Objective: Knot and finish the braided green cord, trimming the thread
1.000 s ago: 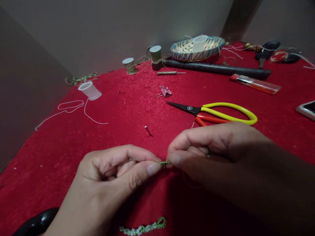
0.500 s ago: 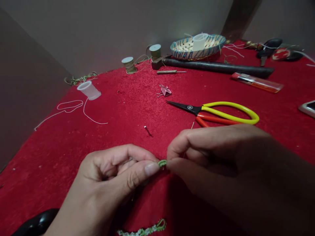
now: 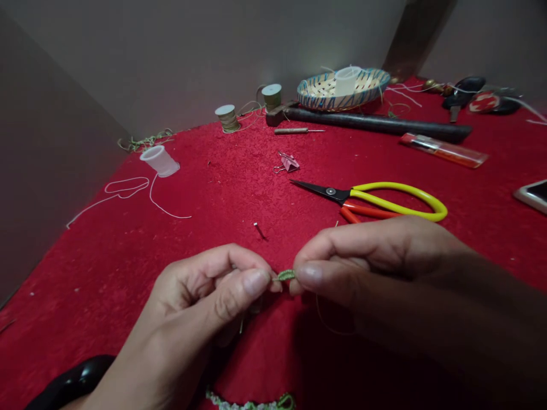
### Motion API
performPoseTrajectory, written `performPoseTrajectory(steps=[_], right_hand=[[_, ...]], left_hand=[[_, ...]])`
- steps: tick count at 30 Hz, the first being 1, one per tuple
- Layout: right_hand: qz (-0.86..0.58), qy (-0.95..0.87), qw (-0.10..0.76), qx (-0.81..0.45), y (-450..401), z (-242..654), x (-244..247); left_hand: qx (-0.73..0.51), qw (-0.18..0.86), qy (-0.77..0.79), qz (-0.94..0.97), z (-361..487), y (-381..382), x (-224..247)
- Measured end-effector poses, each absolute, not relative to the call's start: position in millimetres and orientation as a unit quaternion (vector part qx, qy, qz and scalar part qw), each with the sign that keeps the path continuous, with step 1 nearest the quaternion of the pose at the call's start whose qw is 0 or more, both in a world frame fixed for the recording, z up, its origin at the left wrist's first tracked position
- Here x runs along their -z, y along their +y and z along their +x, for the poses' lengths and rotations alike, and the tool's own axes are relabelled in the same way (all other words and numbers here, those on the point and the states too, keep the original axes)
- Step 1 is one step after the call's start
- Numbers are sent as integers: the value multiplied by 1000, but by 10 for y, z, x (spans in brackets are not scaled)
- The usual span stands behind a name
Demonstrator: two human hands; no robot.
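Note:
A short piece of green knotted cord (image 3: pixel 286 275) is stretched between my two hands, above the red cloth. My left hand (image 3: pixel 200 307) pinches the thin strand at its left end between thumb and forefinger. On the other side, my right hand (image 3: pixel 371 273) has its thumb and forefinger closed on the right end. A thin loose thread hangs below the right fingers. Just beyond my hands a small nail (image 3: pixel 260 230) sticks up from the cloth. Scissors (image 3: pixel 348 195) with yellow and red handles lie behind my right hand. At the bottom edge lies a green and white knotted band (image 3: pixel 248 405), partly cut off.
A white spool (image 3: pixel 161 162) trails white thread on the left. Two thread spools, a hammer (image 3: pixel 376 121), an awl (image 3: pixel 293 131) and a woven basket (image 3: pixel 320 102) stand farther back. A pink binder clip (image 3: pixel 289 164) lies mid-table. A black object (image 3: pixel 72 381) sits at lower left.
My left fingers have shifted from the green knotted part onto the thin strand at its left. More of the knotted part shows, and my right thumb has moved up. The view has tilted slightly.

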State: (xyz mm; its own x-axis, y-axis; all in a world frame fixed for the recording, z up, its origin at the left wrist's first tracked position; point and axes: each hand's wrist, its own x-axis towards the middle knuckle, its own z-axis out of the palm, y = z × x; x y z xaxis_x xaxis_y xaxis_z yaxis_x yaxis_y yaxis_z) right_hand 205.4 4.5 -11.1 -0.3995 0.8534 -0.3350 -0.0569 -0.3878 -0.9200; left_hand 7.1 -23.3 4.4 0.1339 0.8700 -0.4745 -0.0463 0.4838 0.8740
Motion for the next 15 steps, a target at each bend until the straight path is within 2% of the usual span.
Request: performPoseTrajectory(steps=[2,4,11,15], right_hand=[[-508,-445,249,-694,31,2076,-17],[-548,-463,213,-663,1,2120,-159],[-520,-560,251,-594,-67,2186,-206],[-549,-541,231,-594,-36,2145,-229]], left_hand=[[-329,661,558,378,49,-244,-23],[-317,661,562,382,36,-249,-6],[-310,641,597,370,46,-244,-30],[-322,668,573,348,47,-252,-37]])
